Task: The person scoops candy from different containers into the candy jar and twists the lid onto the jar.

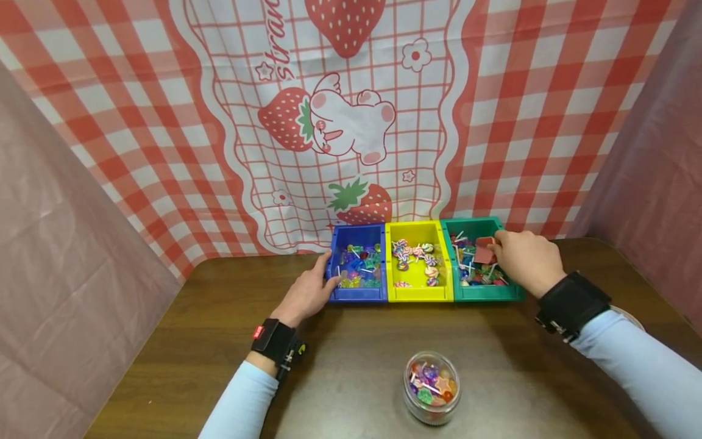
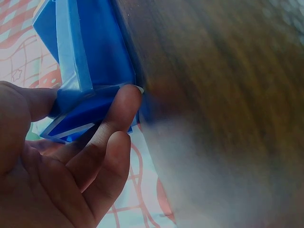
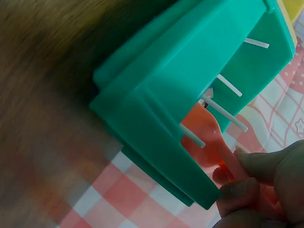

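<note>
My right hand (image 1: 525, 259) has its fingertips (image 3: 241, 189) pinched round the handle of a small red scoop (image 1: 485, 250), thumb and forefinger curled tight on it. The scoop's bowl sits inside the green bin (image 1: 512, 292), among the lollipops (image 1: 473, 274), and its long axis runs from my fingers away toward the left and the bin's middle. From the right wrist view the bowl shows past the bin's rim with white sticks crossing in front of it; how deep it lies in the sweets I cannot tell.

My left hand (image 1: 306, 291) lies against the outer wall of the blue bin (image 1: 356, 294), fingers (image 2: 121, 107) fairly straight and pressed to the plastic, thumb on the other face of the corner, steadying rather than grasping.

The yellow bin (image 1: 419, 291) stands between the two, touching both. Nearer me on the table (image 1: 219, 341), well apart from the bins, stands a clear jar (image 1: 431, 387) of sweets; my right hand is the closer one to it. The wrist views are blurred at the table edge.
</note>
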Demonstrator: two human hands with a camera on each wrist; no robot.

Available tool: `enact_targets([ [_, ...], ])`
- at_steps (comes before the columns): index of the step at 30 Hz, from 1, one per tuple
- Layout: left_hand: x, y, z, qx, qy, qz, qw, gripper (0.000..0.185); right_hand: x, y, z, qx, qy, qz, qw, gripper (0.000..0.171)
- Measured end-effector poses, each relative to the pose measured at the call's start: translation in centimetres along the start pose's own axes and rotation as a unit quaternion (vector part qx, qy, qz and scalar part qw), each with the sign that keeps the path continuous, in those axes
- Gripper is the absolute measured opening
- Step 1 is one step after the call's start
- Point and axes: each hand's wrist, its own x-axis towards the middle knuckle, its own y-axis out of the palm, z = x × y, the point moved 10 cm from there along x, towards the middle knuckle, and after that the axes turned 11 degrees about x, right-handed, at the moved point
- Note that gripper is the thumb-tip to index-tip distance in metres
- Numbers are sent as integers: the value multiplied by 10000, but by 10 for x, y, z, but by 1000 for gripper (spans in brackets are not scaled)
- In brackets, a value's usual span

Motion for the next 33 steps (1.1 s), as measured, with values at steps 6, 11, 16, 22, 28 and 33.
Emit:
enact_targets([
  [6, 0, -2, 1, 7, 2, -83, 10000, 69, 2, 2, -6, 240, 148, 15, 9996, 31],
  [11, 0, -1, 2, 24, -59, -38, 10000, 69, 0, 7, -4, 253, 89, 129, 9996, 30],
  [16, 0, -1, 0, 33, -15, -34, 10000, 69, 1, 9, -2, 241, 62, 110, 9996, 28],
  [22, 0, -2, 0, 32, 6, -71, 10000, 69, 3, 16, 4, 263, -170, 347, 9989, 26],
  [28, 0, 0, -1, 42, -19, -8, 10000, 69, 2, 11, 2, 85, -201, 397, 9990, 25],
  [33, 0, 0, -2, 55, -36, 12, 10000, 69, 2, 9, -1, 121, -258, 423, 9987, 23],
])
